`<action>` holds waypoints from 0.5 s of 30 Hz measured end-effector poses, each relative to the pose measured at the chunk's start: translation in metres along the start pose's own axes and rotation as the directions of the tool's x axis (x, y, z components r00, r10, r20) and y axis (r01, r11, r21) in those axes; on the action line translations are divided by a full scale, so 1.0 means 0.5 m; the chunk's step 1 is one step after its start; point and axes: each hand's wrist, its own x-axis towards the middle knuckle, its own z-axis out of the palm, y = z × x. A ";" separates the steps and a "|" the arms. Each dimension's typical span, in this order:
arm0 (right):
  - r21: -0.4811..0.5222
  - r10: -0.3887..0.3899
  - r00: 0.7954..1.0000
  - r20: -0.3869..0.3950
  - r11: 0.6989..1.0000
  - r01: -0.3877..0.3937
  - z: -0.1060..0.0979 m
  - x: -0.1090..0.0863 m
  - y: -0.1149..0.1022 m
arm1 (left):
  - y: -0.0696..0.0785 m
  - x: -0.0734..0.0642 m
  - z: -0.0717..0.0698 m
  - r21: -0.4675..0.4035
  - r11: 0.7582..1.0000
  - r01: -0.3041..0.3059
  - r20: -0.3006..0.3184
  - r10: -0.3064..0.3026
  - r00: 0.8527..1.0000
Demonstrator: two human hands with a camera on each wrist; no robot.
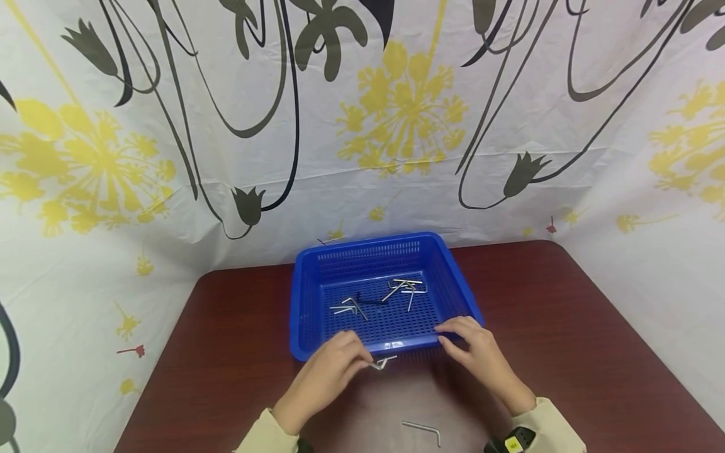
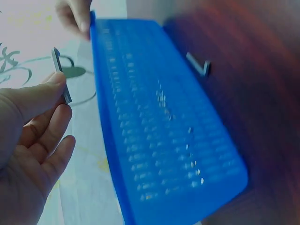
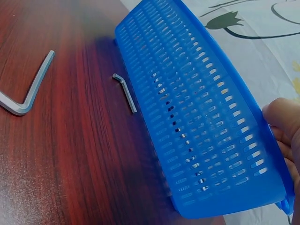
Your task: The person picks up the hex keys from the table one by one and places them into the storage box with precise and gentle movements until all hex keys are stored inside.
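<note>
My left hand [image 1: 334, 368] pinches a small hex key [image 2: 57, 61] between thumb and fingers, just in front of the basket's near wall. With thumb and fingers my right hand [image 1: 478, 352] grips the near rim of the blue plastic basket [image 1: 391, 345], toward its right corner. Inside the basket lie several silver hex keys [image 1: 408, 286] and a black one [image 1: 370, 302]. A short hex key [image 3: 125, 93] rests on the table close to the basket's front wall. Nearer to me is a larger silver hex key [image 3: 35, 86], between my forearms.
The dark red wooden table [image 1: 544, 314] reaches back to a white patterned cloth [image 1: 317, 157] that hangs behind and at both sides. The basket stands near the table's far edge, with slotted walls and a mesh floor.
</note>
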 end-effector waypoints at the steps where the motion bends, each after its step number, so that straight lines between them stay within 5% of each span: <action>1: 0.001 0.003 1.000 0.003 1.000 -0.003 0.000 0.000 0.000 | -0.005 0.003 -0.005 0.002 1.000 0.009 -0.002 -0.009 1.000; 9: 0.016 0.065 0.997 0.051 0.998 -0.066 -0.003 -0.003 0.003 | -0.025 0.019 -0.029 -0.012 1.000 0.004 -0.005 -0.005 1.000; 15: 0.022 0.041 0.999 0.026 0.999 -0.041 -0.001 -0.003 0.002 | -0.042 0.037 -0.043 0.003 0.999 0.041 0.022 -0.041 0.999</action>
